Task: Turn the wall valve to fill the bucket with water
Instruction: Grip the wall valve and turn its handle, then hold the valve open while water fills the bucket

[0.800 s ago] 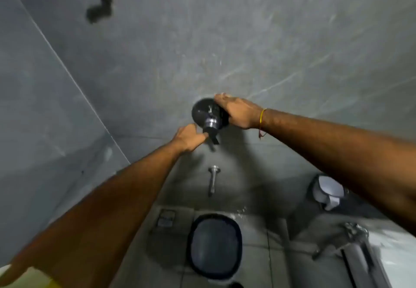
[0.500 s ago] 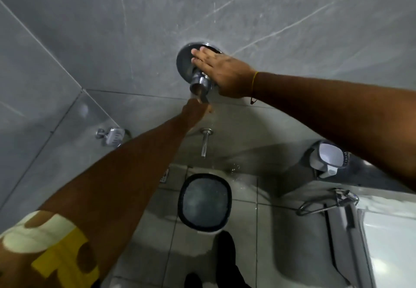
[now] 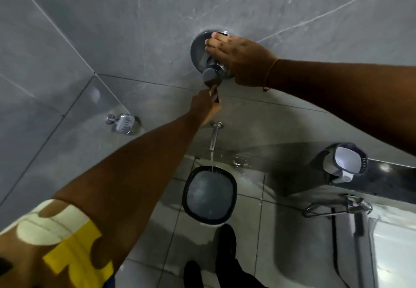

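A round chrome wall valve (image 3: 200,54) sits on the grey tiled wall. My right hand (image 3: 238,60) lies flat over its plate, fingers spread, holding nothing. My left hand (image 3: 206,106) is closed around the valve's lever handle (image 3: 213,90), which points down from the knob. Below, a chrome spout (image 3: 215,133) sticks out of the wall and a thin stream of water falls from it into a dark-rimmed bucket (image 3: 234,188) on the floor. The bucket holds water.
A chrome soap dish (image 3: 123,123) is fixed to the wall at the left. A white holder (image 3: 344,162) sits on a dark ledge at the right, with a chrome tap (image 3: 351,205) and a white basin (image 3: 396,249) below. My dark-trousered legs (image 3: 225,258) stand by the bucket on wet floor tiles.
The view has tilted down, so valve and bucket sit higher in frame. My left hand dropped onto the lever handle. Water now runs from the spout into the bucket.
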`<action>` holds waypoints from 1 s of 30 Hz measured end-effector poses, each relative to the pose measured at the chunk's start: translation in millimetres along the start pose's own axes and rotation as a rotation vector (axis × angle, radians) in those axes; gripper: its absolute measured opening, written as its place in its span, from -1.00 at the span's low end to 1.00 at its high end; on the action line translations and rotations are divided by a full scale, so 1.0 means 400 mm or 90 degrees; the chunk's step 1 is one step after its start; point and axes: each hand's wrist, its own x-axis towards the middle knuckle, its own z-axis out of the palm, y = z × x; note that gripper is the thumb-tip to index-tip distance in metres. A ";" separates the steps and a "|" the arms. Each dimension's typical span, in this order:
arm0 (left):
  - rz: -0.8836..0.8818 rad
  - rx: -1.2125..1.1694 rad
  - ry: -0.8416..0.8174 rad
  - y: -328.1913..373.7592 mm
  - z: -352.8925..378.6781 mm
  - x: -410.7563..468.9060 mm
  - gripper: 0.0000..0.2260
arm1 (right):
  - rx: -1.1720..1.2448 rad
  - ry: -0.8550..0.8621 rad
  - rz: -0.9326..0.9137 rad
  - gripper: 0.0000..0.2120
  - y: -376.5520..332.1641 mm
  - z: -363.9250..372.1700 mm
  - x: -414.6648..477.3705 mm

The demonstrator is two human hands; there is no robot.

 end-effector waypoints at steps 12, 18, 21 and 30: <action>0.080 0.088 0.018 -0.051 0.003 0.003 -0.68 | 0.006 0.023 -0.001 -0.41 0.000 0.011 0.002; 0.145 0.118 0.013 -0.068 -0.012 0.015 -0.86 | 0.041 0.029 0.016 -0.42 -0.001 0.017 -0.003; 0.146 0.109 0.027 -0.068 -0.004 0.011 -0.85 | 0.054 0.024 0.019 -0.40 -0.005 0.016 -0.005; 0.095 0.091 0.020 -0.067 0.001 -0.001 -0.73 | 0.068 0.008 0.016 -0.35 -0.006 0.007 -0.007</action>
